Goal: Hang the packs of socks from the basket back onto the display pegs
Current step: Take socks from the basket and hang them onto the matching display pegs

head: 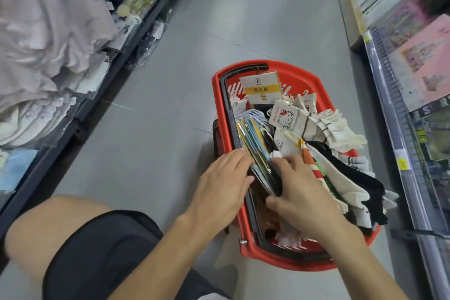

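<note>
Red basket [267,68] held loose socks [328,124]. Right hand [302,192] curled round flat sock packs [255,146]; left hand [224,178] pressed them, fingers straight.

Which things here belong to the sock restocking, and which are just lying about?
Job: red plastic basket; stack of flat clear-wrapped packs, gripped by right hand, touched by left hand; white Hello Kitty sock pack; yellow-banded sock pack.
Lying about: folded pale garments on left shelf; pink boxes on right shelf.

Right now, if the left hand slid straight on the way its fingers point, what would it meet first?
The left hand would meet the sock packs standing on edge in the basket; its fingertips seem to touch them, though depth is unclear.
</note>
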`<state>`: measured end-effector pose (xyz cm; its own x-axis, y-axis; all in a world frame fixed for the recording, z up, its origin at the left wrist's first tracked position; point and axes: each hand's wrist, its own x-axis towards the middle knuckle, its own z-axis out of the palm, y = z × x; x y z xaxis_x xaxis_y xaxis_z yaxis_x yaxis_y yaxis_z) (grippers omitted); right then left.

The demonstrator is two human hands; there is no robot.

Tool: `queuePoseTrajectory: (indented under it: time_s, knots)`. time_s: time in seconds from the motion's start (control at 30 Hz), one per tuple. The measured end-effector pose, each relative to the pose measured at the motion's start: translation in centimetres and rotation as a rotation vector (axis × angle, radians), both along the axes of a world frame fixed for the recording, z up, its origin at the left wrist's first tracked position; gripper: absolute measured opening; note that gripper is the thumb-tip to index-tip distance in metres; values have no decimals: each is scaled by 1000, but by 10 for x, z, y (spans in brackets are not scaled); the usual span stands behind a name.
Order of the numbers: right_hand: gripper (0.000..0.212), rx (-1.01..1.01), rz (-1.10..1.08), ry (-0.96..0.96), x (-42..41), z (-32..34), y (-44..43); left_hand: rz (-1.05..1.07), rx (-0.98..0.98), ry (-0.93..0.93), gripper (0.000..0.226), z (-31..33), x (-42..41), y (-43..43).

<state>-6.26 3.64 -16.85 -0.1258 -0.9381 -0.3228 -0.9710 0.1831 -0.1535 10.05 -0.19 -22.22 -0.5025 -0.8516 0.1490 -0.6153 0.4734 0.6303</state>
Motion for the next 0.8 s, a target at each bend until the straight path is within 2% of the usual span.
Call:
queuePoseTrajectory:
  time_s: [0.1,0.17,0.3,0.4,0.5,0.6,0.67,0.8]
  knots:
    - [46,-92,-13,147,6,-1,-7,11,-26,-16,35,-1,-2,3]
    - [39,-124,-44,218,6,-3,-15,13,-34,-17,35,-1,-3,4]
    - [32,-9,-65,329,2,-6,-43,12,10,12,34,1,-3,3]
    - [20,54,-72,253,-4,3,-65,-5,49,28,35,2,-2,5]
    - [9,-20,-129,115,-13,22,-64,1,220,98,48,5,0,5]
    - [12,-162,-124,20,-6,46,-43,31,412,263,60,14,3,5]
    - [16,-283,-70,49,11,67,-29,50,511,414,70,28,6,6]
    - [4,-484,15,38,68,115,-4,20,763,823,73,84,22,11]
